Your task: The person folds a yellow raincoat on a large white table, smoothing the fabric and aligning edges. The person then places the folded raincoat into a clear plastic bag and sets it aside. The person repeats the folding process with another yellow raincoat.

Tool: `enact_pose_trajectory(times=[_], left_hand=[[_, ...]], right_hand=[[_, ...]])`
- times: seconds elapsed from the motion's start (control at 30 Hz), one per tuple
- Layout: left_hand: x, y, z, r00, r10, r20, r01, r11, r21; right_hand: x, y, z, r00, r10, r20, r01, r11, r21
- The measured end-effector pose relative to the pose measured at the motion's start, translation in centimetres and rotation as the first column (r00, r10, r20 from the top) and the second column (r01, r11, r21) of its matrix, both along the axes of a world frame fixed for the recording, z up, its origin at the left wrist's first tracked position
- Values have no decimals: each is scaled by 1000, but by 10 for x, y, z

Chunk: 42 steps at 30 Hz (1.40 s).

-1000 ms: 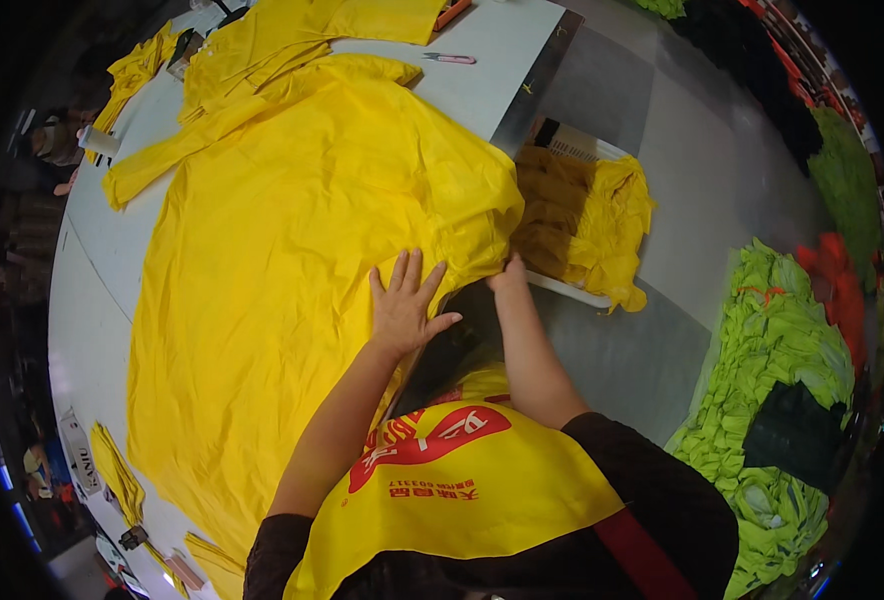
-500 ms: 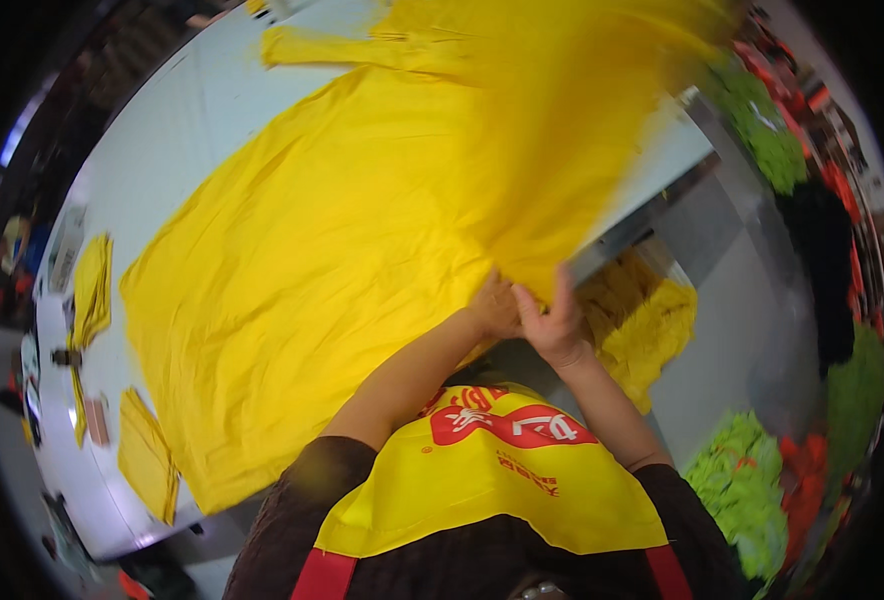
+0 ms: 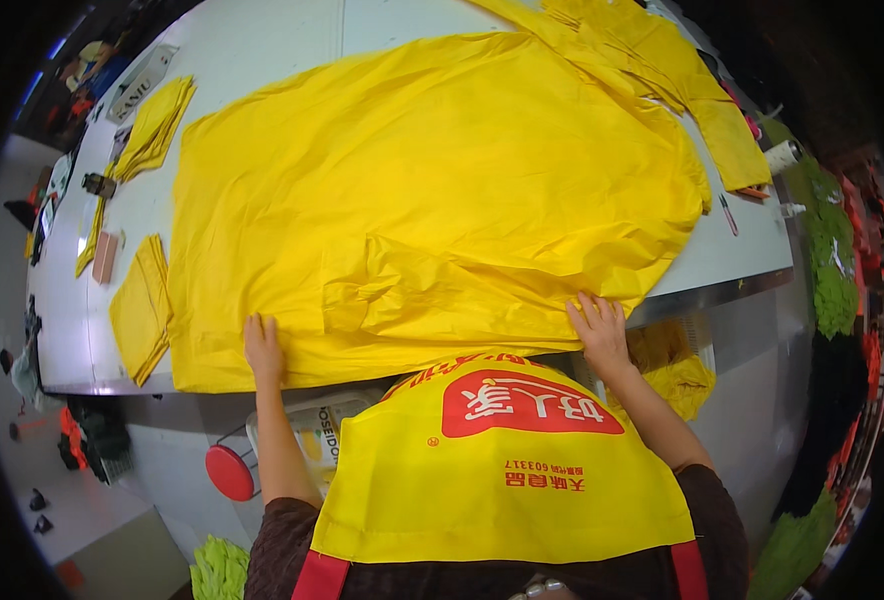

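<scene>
A large sheet of yellow cloth (image 3: 442,170) lies spread over the white table, with wrinkles and a bunched patch (image 3: 377,285) near its front edge. My left hand (image 3: 263,350) rests on the cloth's near edge toward its left end, fingers stretched forward. Farther right, my right hand (image 3: 599,328) lies on the same edge with its fingers spread. Neither hand grips anything. The cloth's near edge droops slightly at the table front. I wear a yellow apron (image 3: 502,490) with red straps.
Folded yellow pieces (image 3: 140,310) and another folded stack (image 3: 157,125) lie left. More yellow cloth (image 3: 652,60) is at the far right, near a thread cone (image 3: 782,156). Below the table are a red stool (image 3: 230,473) and a bin of yellow cloth (image 3: 667,370). Green fabric (image 3: 830,270) is heaped right.
The lifted, blurred part of the cloth has come down onto the table. My hands, close together before, have moved apart, the left one far to the left. My view has shifted.
</scene>
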State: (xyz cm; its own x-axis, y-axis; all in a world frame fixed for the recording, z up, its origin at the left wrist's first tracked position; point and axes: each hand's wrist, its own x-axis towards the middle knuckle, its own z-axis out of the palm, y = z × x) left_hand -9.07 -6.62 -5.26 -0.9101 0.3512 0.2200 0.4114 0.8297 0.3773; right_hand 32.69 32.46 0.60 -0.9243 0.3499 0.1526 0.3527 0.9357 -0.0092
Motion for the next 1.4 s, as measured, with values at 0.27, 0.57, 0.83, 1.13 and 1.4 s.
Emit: enact_pose_trajectory(times=[0.27,0.57,0.83,1.13,1.4], left_hand=[[32,151,75,840,-204,502,-62,884,463],[49,97,111,805,-425,414,-233,415,880],[63,82,88,480,-491,727,-574,450,683],[52,74,121,822,-243,515,-6,901,435],[77,68,80,987,28,-159,-5,990,144]], right_hand=[[-8,83,53,958,36,284,212,576,-790],[17,270,36,933,-203,296,232,971,-64],[-19,213,9,922,-223,-317,269,957,109],[-39,69,-4,990,79,114,-51,972,-230],[-44,102,14,988,-154,-33,139,953,-268]])
